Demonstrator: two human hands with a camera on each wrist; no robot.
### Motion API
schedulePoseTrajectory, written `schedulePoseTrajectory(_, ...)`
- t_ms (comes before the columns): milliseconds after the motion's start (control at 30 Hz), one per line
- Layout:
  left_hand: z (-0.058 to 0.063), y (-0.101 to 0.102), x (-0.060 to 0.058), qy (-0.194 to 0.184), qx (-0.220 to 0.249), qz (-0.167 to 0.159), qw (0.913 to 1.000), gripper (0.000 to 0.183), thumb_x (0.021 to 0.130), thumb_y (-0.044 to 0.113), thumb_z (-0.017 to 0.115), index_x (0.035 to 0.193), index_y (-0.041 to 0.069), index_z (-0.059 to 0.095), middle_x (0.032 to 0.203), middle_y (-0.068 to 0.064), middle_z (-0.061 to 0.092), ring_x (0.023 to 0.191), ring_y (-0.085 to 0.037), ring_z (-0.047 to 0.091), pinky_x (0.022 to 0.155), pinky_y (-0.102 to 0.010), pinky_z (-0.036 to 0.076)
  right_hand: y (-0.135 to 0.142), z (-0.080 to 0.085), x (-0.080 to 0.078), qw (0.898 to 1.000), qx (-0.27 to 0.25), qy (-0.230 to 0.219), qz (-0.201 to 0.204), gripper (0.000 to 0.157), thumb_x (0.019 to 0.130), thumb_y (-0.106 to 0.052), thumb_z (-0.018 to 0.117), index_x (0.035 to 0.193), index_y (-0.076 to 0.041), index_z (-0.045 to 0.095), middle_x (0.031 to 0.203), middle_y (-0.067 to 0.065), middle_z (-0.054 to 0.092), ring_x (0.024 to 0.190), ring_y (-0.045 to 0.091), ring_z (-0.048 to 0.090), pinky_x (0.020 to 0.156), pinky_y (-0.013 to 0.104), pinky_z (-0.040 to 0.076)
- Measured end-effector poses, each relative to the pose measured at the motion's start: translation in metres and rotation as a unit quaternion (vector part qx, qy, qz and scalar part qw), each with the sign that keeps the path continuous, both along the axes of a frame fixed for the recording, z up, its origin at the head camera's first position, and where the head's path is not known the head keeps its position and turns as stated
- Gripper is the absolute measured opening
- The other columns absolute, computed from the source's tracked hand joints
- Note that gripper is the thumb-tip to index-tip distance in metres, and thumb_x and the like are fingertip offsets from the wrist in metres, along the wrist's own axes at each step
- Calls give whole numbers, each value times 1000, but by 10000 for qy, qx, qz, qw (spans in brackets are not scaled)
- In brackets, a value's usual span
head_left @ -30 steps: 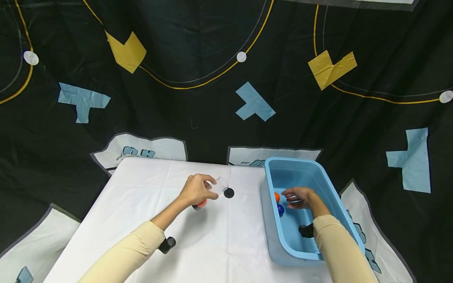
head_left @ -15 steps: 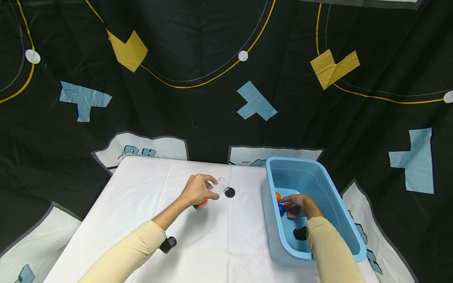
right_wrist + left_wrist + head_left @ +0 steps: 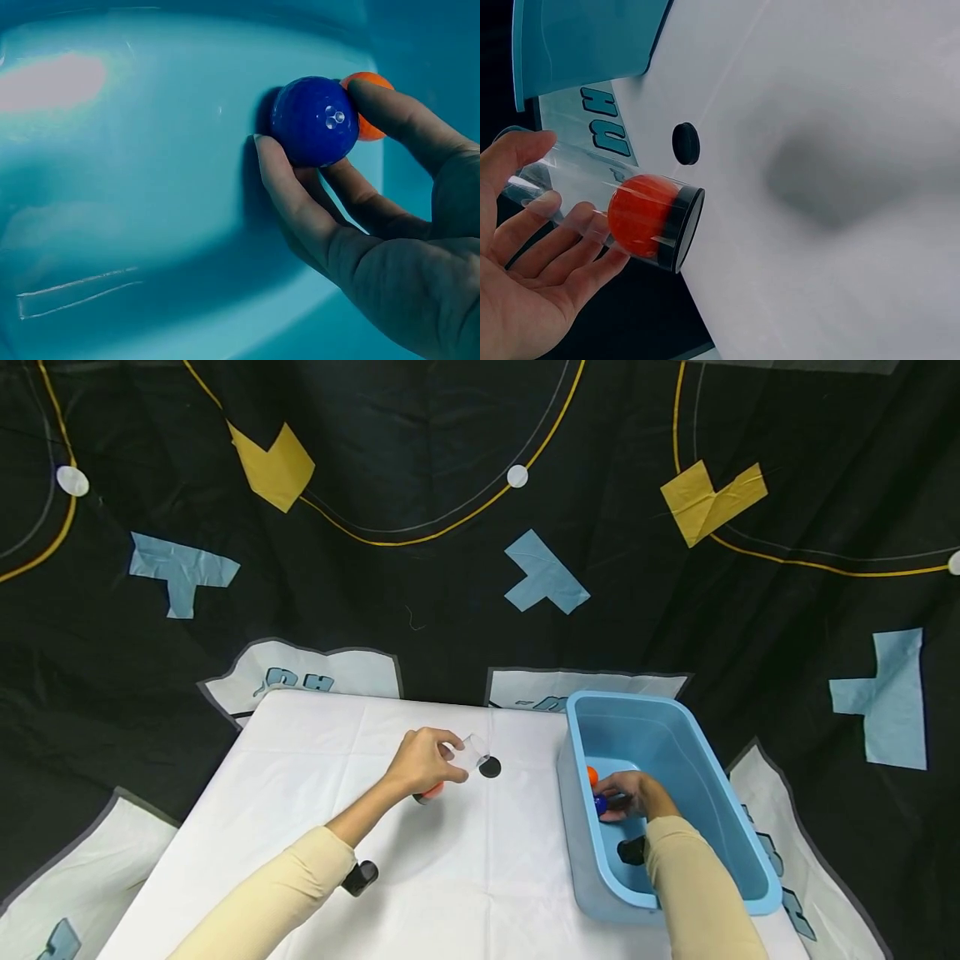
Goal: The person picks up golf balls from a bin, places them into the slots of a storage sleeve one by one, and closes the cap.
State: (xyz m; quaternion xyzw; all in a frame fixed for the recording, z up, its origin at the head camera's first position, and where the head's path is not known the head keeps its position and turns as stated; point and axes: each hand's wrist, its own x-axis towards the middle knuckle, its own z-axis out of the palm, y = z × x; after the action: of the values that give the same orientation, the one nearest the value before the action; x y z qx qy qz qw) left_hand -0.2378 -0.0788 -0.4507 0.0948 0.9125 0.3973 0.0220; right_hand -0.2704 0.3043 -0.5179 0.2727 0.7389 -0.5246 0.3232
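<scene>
My left hand (image 3: pixel 423 762) grips a clear tube (image 3: pixel 472 752) by its upper end, over the white table. In the left wrist view the tube (image 3: pixel 585 169) has a black end cap (image 3: pixel 684 229) at its lower end, with a red-orange ball (image 3: pixel 639 216) inside against it. On the cloth beyond lies a round black cap (image 3: pixel 685 143). My right hand (image 3: pixel 630 793) reaches into a light blue bin (image 3: pixel 626 697). There its thumb and fingers curl round a shiny blue ball (image 3: pixel 315 121), and an orange ball (image 3: pixel 369 129) sits just behind it.
The bin's raised walls surround my right hand on the right side of the white-covered table (image 3: pixel 442 877). A dark curtain (image 3: pixel 360 602) with yellow and blue tape shapes hangs behind the table.
My right hand has lowered and moved left inside the bin, and its fingers have closed round the blue ball. The left hand stays in nearly the same place with the tube.
</scene>
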Motion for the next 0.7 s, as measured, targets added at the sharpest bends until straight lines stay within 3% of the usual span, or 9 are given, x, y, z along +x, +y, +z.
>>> schedulePoseTrajectory(200, -1, -1, 0, 31, -8, -36, 10000, 35, 65, 17, 90, 98, 14, 78, 84, -5, 76, 80, -14, 68, 77, -35, 55, 5, 4, 0, 9995, -279, -107, 69, 44, 94, -8, 63, 129, 14, 47, 111, 28, 59, 90, 30, 72, 93, 38, 57)
schedulePoseTrajectory(367, -2, 1, 0, 19, 33, -24, 10000, 36, 65, 17, 90, 99, 12, 79, 86, -8, 77, 80, -14, 68, 77, -35, 55, 13, 17, 3, 9994, -300, -6, 168, 45, 95, -11, 65, 130, 11, 47, 103, 22, 62, 83, 26, 74, 87, 35, 59)
schedulePoseTrajectory(500, -2, 1, 0, 9, 5, -40, 10000, 36, 65, 18, 90, 100, 13, 79, 87, -8, 77, 81, -15, 68, 78, -35, 55, 16, 38, 2, 9992, -155, 179, 318, 44, 96, -13, 65, 130, 11, 49, 103, 22, 65, 84, 27, 75, 86, 36, 60)
schedulePoseTrajectory(700, -1, 2, -2, 84, -20, -89, 9999, 35, 65, 18, 90, 98, 15, 79, 85, -4, 76, 82, -15, 69, 79, -36, 56, 14, 88, -9, 9931, -13, 709, 938, 49, 100, -17, 61, 137, 11, 45, 114, 26, 65, 89, 28, 76, 87, 37, 59)
